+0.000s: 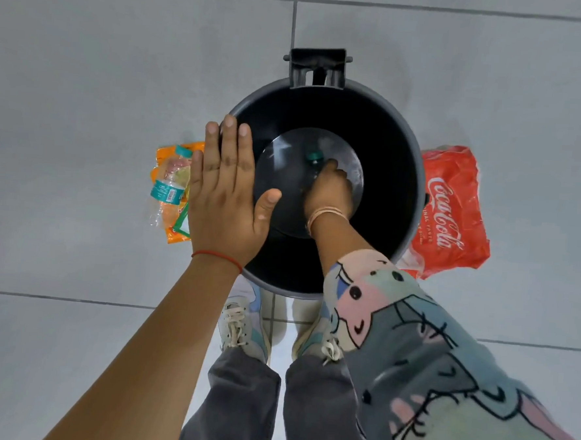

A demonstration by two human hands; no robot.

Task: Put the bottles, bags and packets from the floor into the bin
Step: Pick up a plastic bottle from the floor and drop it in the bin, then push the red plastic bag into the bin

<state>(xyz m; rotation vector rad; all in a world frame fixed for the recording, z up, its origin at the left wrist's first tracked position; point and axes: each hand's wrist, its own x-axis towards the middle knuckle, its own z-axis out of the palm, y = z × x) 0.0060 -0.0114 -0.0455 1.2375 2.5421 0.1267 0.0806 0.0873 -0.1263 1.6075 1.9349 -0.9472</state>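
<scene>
A round dark grey bin [417,159] stands on the tiled floor right in front of my feet. My right hand [330,188] reaches deep inside it and is closed on a clear bottle with a teal cap [312,158] near the bin's bottom. My left hand [226,195] hovers flat and open above the bin's left rim, holding nothing. Left of the bin lie a clear bottle with a teal label [169,181] and an orange packet [172,212] under it. A red Coca-Cola bag [449,212] lies against the bin's right side.
A black hinge bracket [317,66] sticks out from the bin's far rim. My two shoes [242,325] stand just short of the bin's near edge. Grey floor tiles [104,72] stretch out on all sides.
</scene>
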